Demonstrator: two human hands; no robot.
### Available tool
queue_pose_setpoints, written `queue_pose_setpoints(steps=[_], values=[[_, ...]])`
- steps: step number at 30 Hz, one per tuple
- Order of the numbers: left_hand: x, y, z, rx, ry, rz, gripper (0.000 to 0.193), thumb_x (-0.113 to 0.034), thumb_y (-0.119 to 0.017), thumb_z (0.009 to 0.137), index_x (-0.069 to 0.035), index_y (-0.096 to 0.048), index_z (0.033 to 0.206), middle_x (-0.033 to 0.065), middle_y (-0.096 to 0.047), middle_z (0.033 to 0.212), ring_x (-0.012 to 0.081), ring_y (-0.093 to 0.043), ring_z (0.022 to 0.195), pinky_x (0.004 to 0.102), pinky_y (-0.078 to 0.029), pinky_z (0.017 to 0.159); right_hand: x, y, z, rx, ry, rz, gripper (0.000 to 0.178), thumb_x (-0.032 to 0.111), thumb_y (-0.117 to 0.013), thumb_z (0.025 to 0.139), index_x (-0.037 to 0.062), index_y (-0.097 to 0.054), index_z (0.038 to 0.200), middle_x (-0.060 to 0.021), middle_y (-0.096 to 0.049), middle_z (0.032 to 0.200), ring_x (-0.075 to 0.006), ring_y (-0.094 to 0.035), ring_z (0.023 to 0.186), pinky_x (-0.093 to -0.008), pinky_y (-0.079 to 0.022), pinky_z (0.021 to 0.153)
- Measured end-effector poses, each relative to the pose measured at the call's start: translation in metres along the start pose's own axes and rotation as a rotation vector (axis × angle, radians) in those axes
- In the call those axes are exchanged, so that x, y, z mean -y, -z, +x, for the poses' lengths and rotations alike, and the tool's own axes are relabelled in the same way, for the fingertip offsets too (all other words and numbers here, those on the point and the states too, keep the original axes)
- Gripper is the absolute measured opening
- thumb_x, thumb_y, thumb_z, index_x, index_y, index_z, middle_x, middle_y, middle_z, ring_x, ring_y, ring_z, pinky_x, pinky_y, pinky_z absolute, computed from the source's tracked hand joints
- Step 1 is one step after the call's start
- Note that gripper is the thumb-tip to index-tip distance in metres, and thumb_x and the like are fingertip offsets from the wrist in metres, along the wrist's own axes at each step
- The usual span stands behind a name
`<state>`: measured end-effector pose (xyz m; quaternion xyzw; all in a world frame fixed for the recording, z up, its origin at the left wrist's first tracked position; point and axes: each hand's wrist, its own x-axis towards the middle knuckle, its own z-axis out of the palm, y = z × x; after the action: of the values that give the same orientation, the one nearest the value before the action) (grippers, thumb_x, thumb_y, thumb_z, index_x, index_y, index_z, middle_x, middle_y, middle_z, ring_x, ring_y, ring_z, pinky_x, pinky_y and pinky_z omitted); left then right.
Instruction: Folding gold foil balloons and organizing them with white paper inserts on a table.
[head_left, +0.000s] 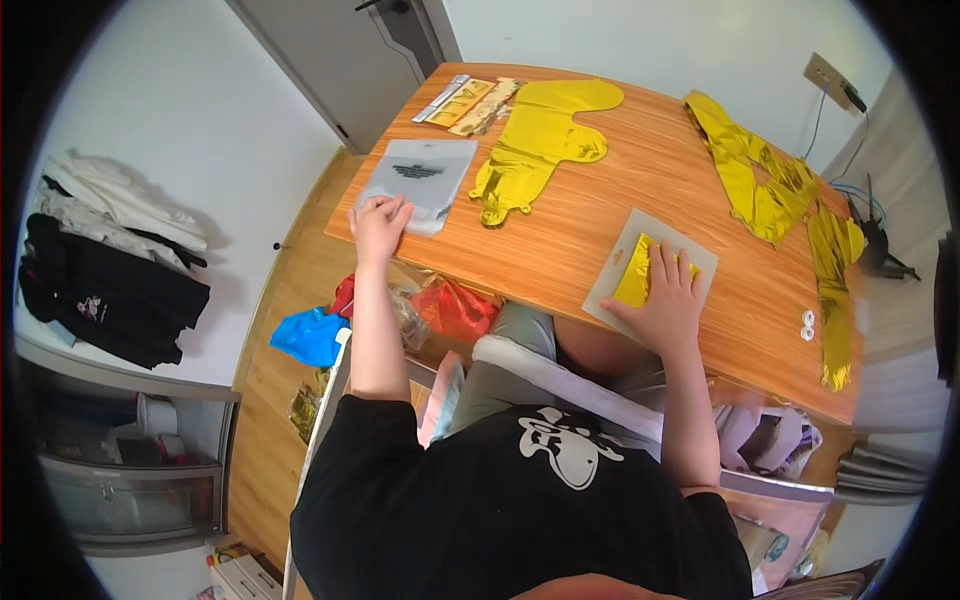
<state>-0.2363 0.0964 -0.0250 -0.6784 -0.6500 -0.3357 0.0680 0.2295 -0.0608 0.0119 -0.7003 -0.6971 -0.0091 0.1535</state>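
At the table's left, my left hand (380,226) has its fingers drawn together on the near edge of a clear plastic bag (432,165) with dark print. My right hand (668,297) lies spread over a folded gold foil balloon (634,276), pressing it onto a grey backing card (612,268) with a hanger slot. Part of the folded foil is hidden under that palm. Beyond the bag, a flat gold foil balloon (545,130) is laid out. Two more uninflated gold balloons rest at the right, one angular (755,175), one long and narrow (833,300).
Gold-printed packaging (455,102) sits at the table's far left. Small white rolls (807,325) lie near the right edge. Below the table are a blue bag (310,337) and a red bag (455,308). A black device with cables (880,235) stands behind the right end.
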Motion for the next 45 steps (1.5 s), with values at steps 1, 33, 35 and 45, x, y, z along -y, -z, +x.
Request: queue_pose_setpoints(steps=[1,33,35,45], values=[[-0.001,0.001,0.001,0.026,0.032,-0.006,0.033,-0.041,-0.073,0.091,-0.016,-0.081,0.111,0.0068,-0.071,0.106,0.0241,-0.064,0.108,0.0569,-0.026,0.117,0.001,0.0,0.0,0.006,-0.002,-0.009,0.114,0.076,-0.073,0.072,0.0051,-0.041,0.155,-0.017,-0.037,0.163,-0.0401,-0.03,0.152,-0.0605,-0.017,0.122],[-0.208,-0.015,-0.019,-0.1,-0.458,-0.353,0.018,-0.016,-0.074,0.092,-0.008,-0.075,0.107,0.0126,-0.071,0.091,0.0312,-0.068,0.086,0.0406,-0.055,0.076,0.001,-0.003,0.001,-0.003,-0.019,-0.042,0.109,0.073,-0.074,0.074,0.0063,-0.043,0.154,-0.0151,-0.038,0.163,-0.0384,-0.031,0.152,-0.0611,-0.02,0.121],[-0.214,-0.019,-0.018,0.109,-0.535,-0.272,0.029,-0.026,-0.073,0.094,-0.01,-0.073,0.118,0.013,-0.072,0.095,0.0319,-0.07,0.089,0.0413,-0.055,0.078,0.0,-0.004,0.001,0.009,-0.027,-0.033,0.11,0.073,-0.074,0.073,0.0064,-0.042,0.155,-0.0147,-0.037,0.164,-0.0377,-0.029,0.153,-0.0605,-0.019,0.122],[-0.107,0.031,-0.013,0.457,0.334,0.202,0.075,-0.051,-0.07,0.091,-0.007,-0.051,0.149,0.024,-0.042,0.158,0.0402,-0.045,0.143,0.0506,-0.032,0.12,-0.001,-0.003,0.002,0.024,-0.026,-0.045,0.111,0.073,-0.074,0.074,0.0081,-0.04,0.157,-0.0146,-0.037,0.164,-0.0382,-0.028,0.153,-0.06,-0.018,0.123]])
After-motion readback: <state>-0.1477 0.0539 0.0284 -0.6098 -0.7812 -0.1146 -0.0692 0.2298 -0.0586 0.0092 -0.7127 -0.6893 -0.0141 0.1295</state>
